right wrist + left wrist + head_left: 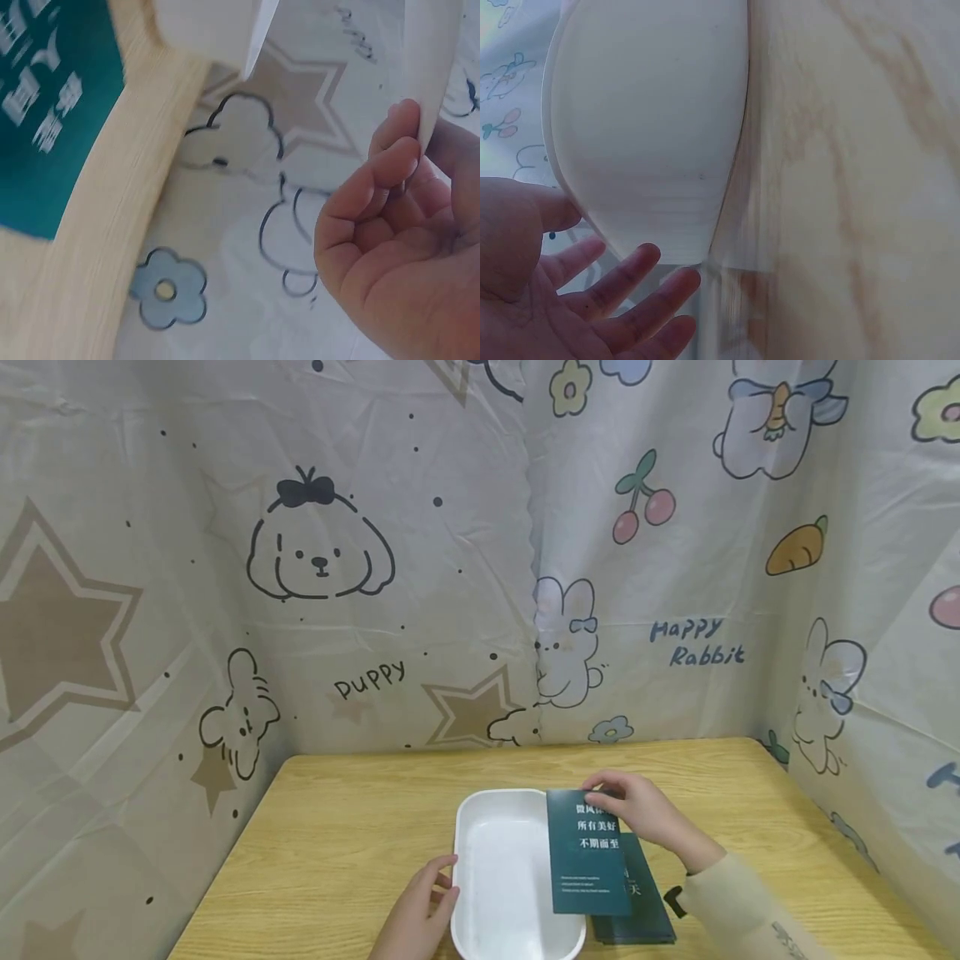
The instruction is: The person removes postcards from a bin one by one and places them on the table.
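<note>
In the head view, a white rectangular tray (498, 885) stands on the table. My left hand (423, 902) is at its left side, fingertips right at the rim. The left wrist view shows that thumb against the tray's edge, with the other fingers loosely spread by the white wall (652, 127). My right hand (637, 806) pinches a dark green card (588, 868) with white Chinese lettering by its top edge. This card hangs upright over the tray's right rim. In the right wrist view, its pale side (431, 67) rises from between thumb and fingers.
More dark green cards (641, 927) lie piled on the wooden table (337, 843), just right of the tray and partly behind the held card. A cartoon-printed curtain (420, 635) encloses the table at the back and both sides.
</note>
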A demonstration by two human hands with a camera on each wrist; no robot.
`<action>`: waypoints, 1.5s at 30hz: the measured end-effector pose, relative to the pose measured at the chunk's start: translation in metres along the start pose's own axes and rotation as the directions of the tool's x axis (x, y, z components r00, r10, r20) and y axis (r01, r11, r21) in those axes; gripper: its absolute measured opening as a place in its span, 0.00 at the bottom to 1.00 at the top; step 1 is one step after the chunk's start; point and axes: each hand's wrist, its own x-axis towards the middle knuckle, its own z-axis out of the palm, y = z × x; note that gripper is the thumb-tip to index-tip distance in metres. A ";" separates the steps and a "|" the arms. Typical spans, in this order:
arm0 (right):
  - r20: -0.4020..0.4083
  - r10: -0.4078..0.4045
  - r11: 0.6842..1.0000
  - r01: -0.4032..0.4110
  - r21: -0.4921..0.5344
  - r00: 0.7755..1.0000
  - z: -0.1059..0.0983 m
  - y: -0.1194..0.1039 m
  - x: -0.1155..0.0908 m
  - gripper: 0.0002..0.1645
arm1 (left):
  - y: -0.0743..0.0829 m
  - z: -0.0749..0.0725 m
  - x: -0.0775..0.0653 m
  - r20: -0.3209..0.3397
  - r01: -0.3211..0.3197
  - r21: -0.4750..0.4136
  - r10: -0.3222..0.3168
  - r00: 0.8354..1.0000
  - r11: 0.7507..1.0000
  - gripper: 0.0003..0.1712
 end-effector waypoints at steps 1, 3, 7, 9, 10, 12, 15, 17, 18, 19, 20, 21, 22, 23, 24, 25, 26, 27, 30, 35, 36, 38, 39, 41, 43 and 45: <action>0.005 0.003 1.000 -0.003 -0.002 1.000 -0.003 0.003 -0.001 0.14 | 0.000 0.000 0.000 -0.001 -0.001 -0.002 0.001 1.000 1.000 0.25; 0.009 0.013 1.000 -0.013 -0.011 1.000 -0.008 0.010 -0.003 0.14 | 0.000 0.000 -0.001 -0.003 -0.003 -0.007 0.003 1.000 1.000 0.24; 0.018 0.013 0.999 -0.013 -0.042 1.000 -0.021 0.026 -0.005 0.14 | -0.001 0.001 -0.002 -0.007 -0.002 -0.008 0.002 1.000 1.000 0.25; 0.024 0.014 0.999 -0.013 -0.049 1.000 -0.026 0.033 -0.006 0.14 | -0.001 0.001 -0.002 -0.010 -0.002 -0.007 0.002 1.000 1.000 0.25; 0.028 0.019 0.999 -0.017 -0.047 0.999 -0.027 0.036 -0.006 0.14 | -0.001 0.001 -0.003 -0.011 -0.002 -0.007 0.002 1.000 1.000 0.25; 0.043 0.027 0.999 -0.025 -0.042 0.999 -0.029 0.043 -0.007 0.13 | -0.001 0.001 -0.003 -0.012 -0.003 -0.008 0.003 1.000 1.000 0.25; 0.071 0.043 0.999 -0.041 -0.033 0.997 -0.028 0.051 -0.007 0.13 | -0.001 0.001 -0.004 -0.012 -0.005 -0.007 0.005 1.000 1.000 0.25; 0.084 0.056 0.998 -0.053 -0.037 0.995 -0.026 0.057 -0.008 0.13 | -0.001 0.001 -0.004 -0.010 -0.005 -0.007 0.005 1.000 1.000 0.25; 0.089 0.059 0.998 -0.056 -0.037 0.994 -0.024 0.059 -0.008 0.13 | -0.001 0.001 -0.004 -0.010 -0.005 -0.008 0.005 1.000 1.000 0.25; 0.095 0.067 0.997 -0.064 -0.034 0.993 -0.023 0.062 -0.008 0.12 | -0.001 0.001 -0.005 -0.009 -0.004 -0.006 0.004 1.000 1.000 0.25; 0.100 0.068 0.997 -0.065 -0.033 0.993 -0.021 0.065 -0.008 0.12 | -0.001 0.001 -0.005 -0.006 -0.002 -0.006 0.002 1.000 1.000 0.25; 0.101 0.073 0.997 -0.069 -0.038 0.992 -0.020 0.068 -0.007 0.12 | -0.001 0.001 -0.005 -0.003 0.001 -0.006 -0.001 1.000 1.000 0.25; 0.101 0.075 0.997 -0.071 -0.042 0.992 -0.018 0.070 -0.007 0.12 | -0.001 0.001 -0.005 0.000 0.005 -0.005 -0.005 1.000 1.000 0.25; 0.102 0.071 0.997 -0.067 -0.043 0.992 -0.017 0.072 -0.007 0.13 | 0.000 0.001 -0.005 0.004 0.009 -0.004 -0.009 1.000 1.000 0.25; 0.100 0.077 0.996 -0.072 -0.048 0.992 -0.015 0.074 -0.007 0.13 | 0.001 0.001 -0.006 0.010 0.014 -0.005 -0.014 1.000 1.000 0.25; 0.103 0.077 0.996 -0.072 -0.052 0.992 -0.014 0.076 -0.007 0.13 | 0.001 0.001 -0.006 0.016 0.019 -0.005 -0.019 1.000 1.000 0.25; 0.104 0.078 0.996 -0.072 -0.057 0.991 -0.013 0.077 -0.007 0.13 | 0.002 0.001 -0.006 0.022 0.024 -0.008 -0.024 0.999 1.000 0.25; 0.110 0.075 0.996 -0.069 -0.063 0.991 -0.012 0.078 -0.007 0.13 | 0.003 0.001 -0.006 0.026 0.028 -0.010 -0.028 0.999 1.000 0.25; 0.128 0.080 0.996 -0.073 -0.057 0.989 -0.008 0.080 -0.008 0.13 | 0.004 0.000 -0.007 0.035 0.035 -0.011 -0.035 0.999 0.999 0.25; 0.125 0.115 0.992 -0.107 -0.072 0.985 -0.002 0.081 -0.008 0.11 | 0.005 0.001 -0.007 0.034 0.036 -0.010 -0.036 0.999 0.999 0.25; 0.118 0.127 0.990 -0.118 -0.081 0.985 -0.001 0.082 -0.008 0.11 | 0.005 0.001 -0.008 0.034 0.036 -0.011 -0.036 0.999 0.999 0.25; 0.106 0.139 0.987 -0.130 -0.095 0.985 0.001 0.082 -0.009 0.10 | 0.005 0.001 -0.008 0.030 0.035 -0.013 -0.035 0.999 0.999 0.25; 0.101 0.146 0.986 -0.136 -0.101 0.984 0.002 0.083 -0.009 0.09 | 0.005 0.001 -0.008 0.029 0.034 -0.014 -0.033 0.999 0.999 0.25; 0.094 0.149 0.984 -0.138 -0.114 0.984 0.004 0.084 -0.008 0.08 | 0.004 0.001 -0.009 0.024 0.032 -0.016 -0.032 0.999 0.999 0.25; 0.088 0.143 0.983 -0.131 -0.130 0.986 0.005 0.086 -0.008 0.07 | 0.003 0.001 -0.009 0.021 0.028 -0.018 -0.028 0.999 0.999 0.25; 0.076 0.141 0.981 -0.128 -0.148 0.987 0.007 0.088 -0.008 0.06 | 0.003 0.001 -0.009 0.019 0.026 -0.018 -0.026 0.999 0.999 0.25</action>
